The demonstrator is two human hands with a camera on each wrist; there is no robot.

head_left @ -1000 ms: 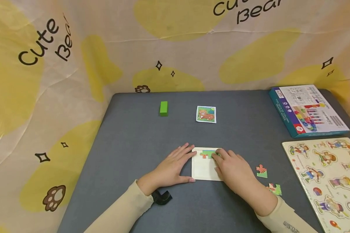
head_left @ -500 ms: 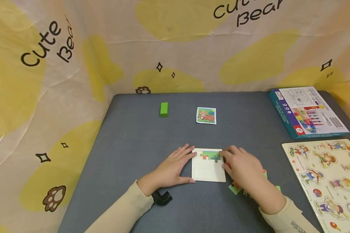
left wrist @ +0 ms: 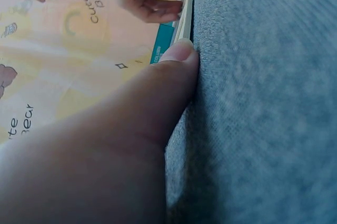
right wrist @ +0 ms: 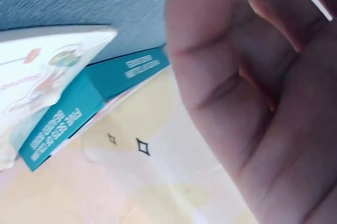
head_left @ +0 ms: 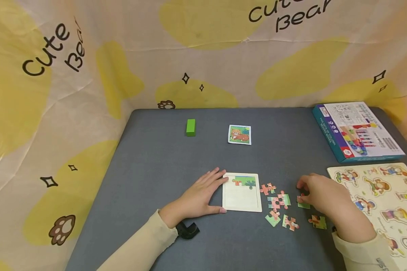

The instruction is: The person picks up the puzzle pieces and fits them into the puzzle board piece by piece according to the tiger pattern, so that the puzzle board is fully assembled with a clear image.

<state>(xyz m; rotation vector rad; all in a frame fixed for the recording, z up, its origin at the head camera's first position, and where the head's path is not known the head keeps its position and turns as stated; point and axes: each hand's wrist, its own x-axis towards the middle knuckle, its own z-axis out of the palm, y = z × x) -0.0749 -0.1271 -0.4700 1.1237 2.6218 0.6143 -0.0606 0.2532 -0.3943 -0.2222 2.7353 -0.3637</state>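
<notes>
In the head view, my left hand (head_left: 198,195) lies with fingers stretched along the left side of a white puzzle tray (head_left: 240,201), its thumb at the lower left corner. The left wrist view shows that thumb against the tray's thin edge. Joined puzzle pieces (head_left: 245,181) with a green leafy print lie at the top of the tray. Over to the right, my right hand (head_left: 329,197) is bent over a loose puzzle piece (head_left: 303,205), which is partly hidden under it. Thumb and forefinger stand apart, and no grip on the piece shows.
Several loose puzzle pieces (head_left: 279,200) lie right of the tray, and another piece (head_left: 318,222) is below my right hand. A picture board (head_left: 381,192) and a teal box (head_left: 363,131) occupy the right. Behind are a green block (head_left: 190,128) and a tiger card (head_left: 239,134).
My right hand has left the tray's upper right and moved right to a loose piece, uncovering the leafy piece in the tray and several loose pieces. My left hand stays put.
</notes>
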